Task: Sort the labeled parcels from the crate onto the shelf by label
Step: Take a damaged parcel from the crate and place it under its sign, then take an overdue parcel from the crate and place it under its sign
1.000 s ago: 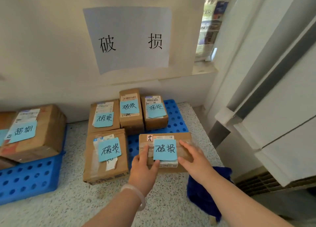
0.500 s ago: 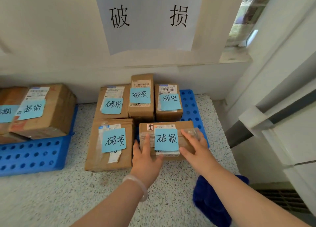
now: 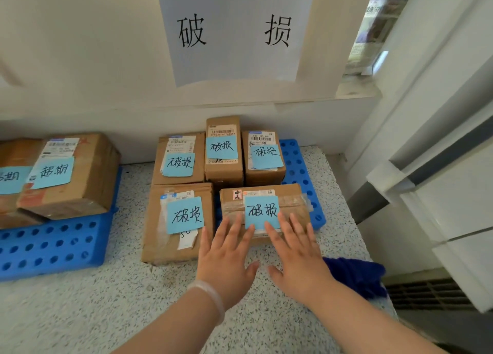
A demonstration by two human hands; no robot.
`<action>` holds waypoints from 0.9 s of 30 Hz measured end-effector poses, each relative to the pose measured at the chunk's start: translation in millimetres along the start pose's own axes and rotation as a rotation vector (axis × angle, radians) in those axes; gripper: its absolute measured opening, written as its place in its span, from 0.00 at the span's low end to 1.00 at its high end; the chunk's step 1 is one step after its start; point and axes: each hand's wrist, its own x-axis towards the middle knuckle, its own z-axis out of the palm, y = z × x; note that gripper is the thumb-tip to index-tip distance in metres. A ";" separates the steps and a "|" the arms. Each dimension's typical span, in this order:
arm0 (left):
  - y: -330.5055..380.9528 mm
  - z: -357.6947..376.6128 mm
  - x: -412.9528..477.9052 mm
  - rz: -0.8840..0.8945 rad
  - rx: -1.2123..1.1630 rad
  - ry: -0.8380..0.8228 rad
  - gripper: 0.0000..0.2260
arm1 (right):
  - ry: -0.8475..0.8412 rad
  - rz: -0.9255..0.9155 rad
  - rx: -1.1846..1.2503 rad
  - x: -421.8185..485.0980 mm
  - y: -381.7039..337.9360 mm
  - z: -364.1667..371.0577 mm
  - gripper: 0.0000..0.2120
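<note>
Two bare forearms reach forward over a speckled stone shelf surface (image 3: pixel 106 313). The left hand (image 3: pixel 226 257), with a pale translucent bracelet (image 3: pixel 210 297) on its wrist, and the right hand (image 3: pixel 296 257) lie side by side, palms down. All their fingers are straight and spread. Neither hand grips anything. Their fingertips lie over the near edge of a cardboard front parcel (image 3: pixel 288 201); whether they press on it cannot be told.

The front parcel lies flat on a blue perforated tray (image 3: pixel 301 167). A blue sticky note (image 3: pixel 262 211) on its top reads 破损 in handwriting.

A crumpled dark blue cloth (image 3: pixel 354 276) lies near the front parcel's right, closer to the viewer. Just left of the front parcel lies a larger parcel (image 3: pixel 154 220) with the same blue label.

Directly behind the front parcel, three more parcels stand in a row against the wall: a left one (image 3: pixel 160 153), a taller middle one (image 3: pixel 222 123) and a right one (image 3: pixel 266 176), each labelled 破损.

Well to the front parcel's left, a second blue tray (image 3: pixel 48 249) carries parcels (image 3: pixel 90 172) with notes reading 超期.

On the wall above and behind the front parcel hangs a white paper sign (image 3: pixel 234 33) printed 破损.
</note>
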 end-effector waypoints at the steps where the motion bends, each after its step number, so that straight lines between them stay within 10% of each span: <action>1: -3.5 -2.6 0.7 -0.005 0.017 -0.050 0.31 | -0.021 -0.010 -0.017 4.3 -1.4 -1.5 0.41; 16: -8.6 -28.5 -6.8 0.105 0.017 -0.114 0.35 | -0.004 0.082 0.067 -35.4 -27.0 -24.2 0.45; 27: 127.2 -35.3 -52.2 0.641 -0.005 -0.020 0.36 | 0.162 0.521 0.072 -204.8 -1.6 -29.2 0.44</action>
